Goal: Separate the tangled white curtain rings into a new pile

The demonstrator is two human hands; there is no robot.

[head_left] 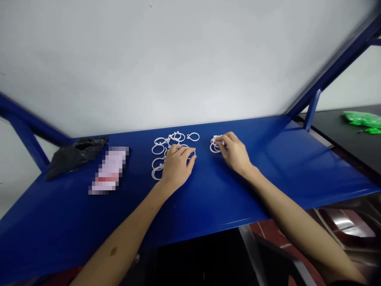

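On blue counter point(214, 198): white rings point(174, 138) scattered beneath and beside left hand point(177, 163), palm down with fingers loosely spread | small ring cluster point(213, 146) pinched at fingertips of right hand point(235, 153), off to the right | likely light, stiff, slick plastic; best grasped by the rim

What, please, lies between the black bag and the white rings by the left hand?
In the head view, a pixelated pale pink item lies between the black bag and the rings, on the blue surface.
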